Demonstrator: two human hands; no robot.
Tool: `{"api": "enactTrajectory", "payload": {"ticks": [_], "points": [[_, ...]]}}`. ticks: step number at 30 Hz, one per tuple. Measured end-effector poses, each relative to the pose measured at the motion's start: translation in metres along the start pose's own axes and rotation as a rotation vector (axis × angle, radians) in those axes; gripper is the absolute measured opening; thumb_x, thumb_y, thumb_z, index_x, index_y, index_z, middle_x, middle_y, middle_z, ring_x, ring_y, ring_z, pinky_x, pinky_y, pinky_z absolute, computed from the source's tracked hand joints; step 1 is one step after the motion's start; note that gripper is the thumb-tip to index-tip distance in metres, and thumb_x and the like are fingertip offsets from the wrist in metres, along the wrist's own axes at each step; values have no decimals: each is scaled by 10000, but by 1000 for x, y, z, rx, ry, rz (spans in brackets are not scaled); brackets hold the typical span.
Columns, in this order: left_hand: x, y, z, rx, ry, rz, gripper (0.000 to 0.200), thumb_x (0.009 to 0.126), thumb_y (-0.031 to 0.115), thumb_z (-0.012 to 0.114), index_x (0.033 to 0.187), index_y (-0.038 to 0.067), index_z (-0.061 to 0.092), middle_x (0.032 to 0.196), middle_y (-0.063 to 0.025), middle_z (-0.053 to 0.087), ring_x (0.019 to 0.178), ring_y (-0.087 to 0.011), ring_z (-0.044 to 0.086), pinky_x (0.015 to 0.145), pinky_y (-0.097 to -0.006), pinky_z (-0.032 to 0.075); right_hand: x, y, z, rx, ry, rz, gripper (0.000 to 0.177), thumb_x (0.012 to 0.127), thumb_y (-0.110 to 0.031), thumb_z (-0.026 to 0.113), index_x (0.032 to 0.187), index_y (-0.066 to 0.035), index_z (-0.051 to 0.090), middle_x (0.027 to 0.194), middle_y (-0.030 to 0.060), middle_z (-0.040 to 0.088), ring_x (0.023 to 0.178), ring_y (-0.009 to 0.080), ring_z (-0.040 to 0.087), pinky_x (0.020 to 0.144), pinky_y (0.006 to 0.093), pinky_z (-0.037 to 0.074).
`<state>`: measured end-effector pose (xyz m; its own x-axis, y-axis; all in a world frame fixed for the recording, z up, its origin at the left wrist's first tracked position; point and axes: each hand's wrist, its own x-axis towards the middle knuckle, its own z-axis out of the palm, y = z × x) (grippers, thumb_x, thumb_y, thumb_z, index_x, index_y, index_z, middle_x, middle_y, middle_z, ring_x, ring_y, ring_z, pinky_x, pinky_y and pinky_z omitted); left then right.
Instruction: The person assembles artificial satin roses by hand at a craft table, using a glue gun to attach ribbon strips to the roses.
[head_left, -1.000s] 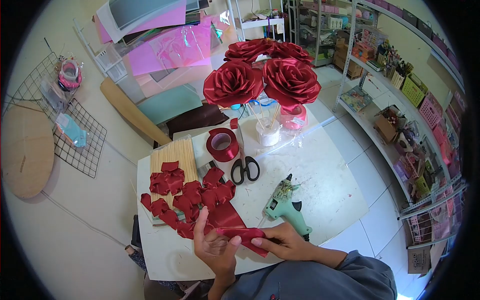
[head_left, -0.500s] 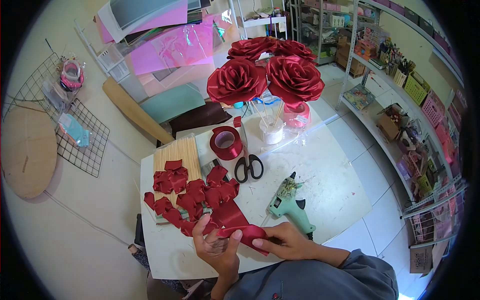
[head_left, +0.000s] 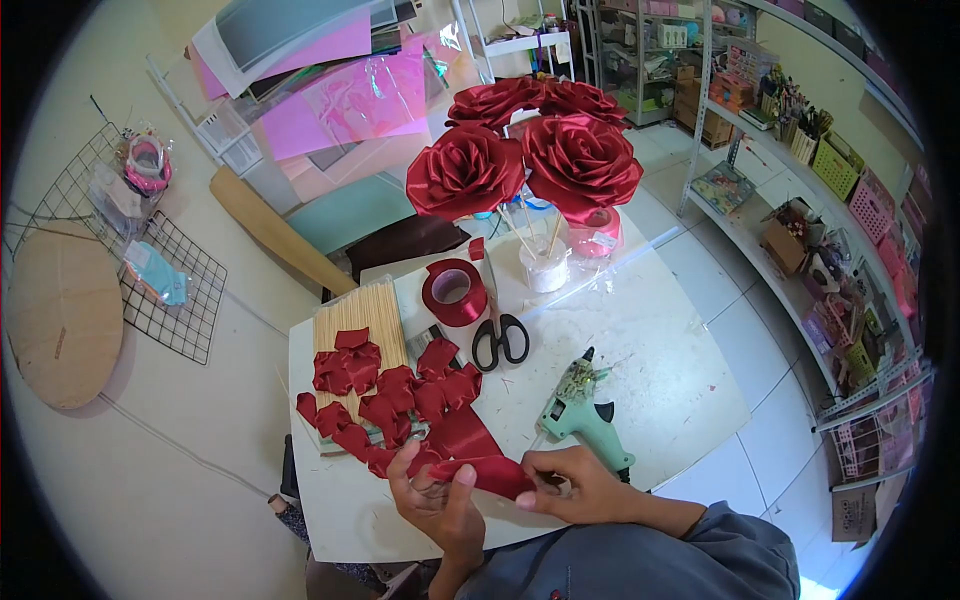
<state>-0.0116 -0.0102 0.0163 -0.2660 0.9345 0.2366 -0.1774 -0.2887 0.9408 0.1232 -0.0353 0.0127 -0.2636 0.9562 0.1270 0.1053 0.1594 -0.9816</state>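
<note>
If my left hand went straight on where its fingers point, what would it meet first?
Your left hand would probably meet the dark red curled satin petals first, though depth is unclear.

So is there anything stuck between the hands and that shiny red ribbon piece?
No, nothing visible is in the way: the left hand and the right hand both hold the red ribbon piece. The green glue gun lies just beyond the right hand, not between.
</note>
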Motion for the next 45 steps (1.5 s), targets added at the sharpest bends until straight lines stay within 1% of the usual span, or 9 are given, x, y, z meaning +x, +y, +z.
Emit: {"api": "enactTrajectory", "payload": {"ticks": [10,13,18,26,28,30,33,38,45], "points": [[2,-2,0,-126,24,5,531,669,-36,566,1143,-42,326,748,-129,580,707,-137,556,669,-205,420,2,8,0,109,258,-218,128,713,-46,640,733,-14,518,670,38,499,582,92,432,530,215,355],[2,-6,-6,-116,-155,23,539,653,-56,592,1131,-47,344,743,-118,581,717,-135,560,695,-211,419,1,10,-6,280,412,-255,84,728,32,599,765,8,527,742,48,504,652,91,436,589,210,353],[4,-9,-10,-95,-635,-216,569,618,-76,661,1111,-47,380,744,-102,577,741,-129,559,741,-230,417,3,6,-19,296,512,-230,76,745,21,589,799,9,537,766,48,507,689,91,445,617,213,356],[5,-3,-3,-107,-652,-186,511,665,-95,613,1130,-35,410,988,-152,531,907,-178,545,788,-263,458,3,-4,-28,-45,336,-57,80,757,-65,595,763,-4,543,700,68,504,593,119,459,561,225,375],[10,-7,-7,49,-866,-19,425,679,-112,587,1083,-33,480,1067,-163,486,955,-192,525,780,-253,469,4,-3,-30,-41,327,-69,137,754,-110,606,792,2,536,711,80,498,620,140,467,565,238,383],[9,-9,-10,71,-850,-13,368,684,-108,586,1040,-32,526,1076,-157,477,968,-193,516,756,-237,476,0,-3,-33,-44,306,-77,198,751,-155,616,822,8,529,722,93,492,647,162,475,569,250,392],[10,-8,-7,-20,-657,-136,415,642,-160,578,1038,-83,479,1070,-161,450,964,-211,505,753,-268,493,-12,-6,-35,-904,418,26,582,656,-358,675,973,65,431,844,139,454,804,266,465,588,311,435],[13,-12,-6,3,-528,-58,475,641,-160,580,1081,-78,421,1076,-150,417,1000,-210,474,749,-277,501,-24,14,-28,-1031,256,197,599,657,-325,680,1004,62,383,942,178,381,811,316,495,579,338,472],[14,-17,-7,-29,-375,8,438,647,-140,599,1047,-38,451,1039,-103,396,928,-170,510,733,-235,504,-28,13,-33,-794,328,299,509,682,-175,652,1050,43,375,930,203,405,725,344,543,603,343,480]]}}
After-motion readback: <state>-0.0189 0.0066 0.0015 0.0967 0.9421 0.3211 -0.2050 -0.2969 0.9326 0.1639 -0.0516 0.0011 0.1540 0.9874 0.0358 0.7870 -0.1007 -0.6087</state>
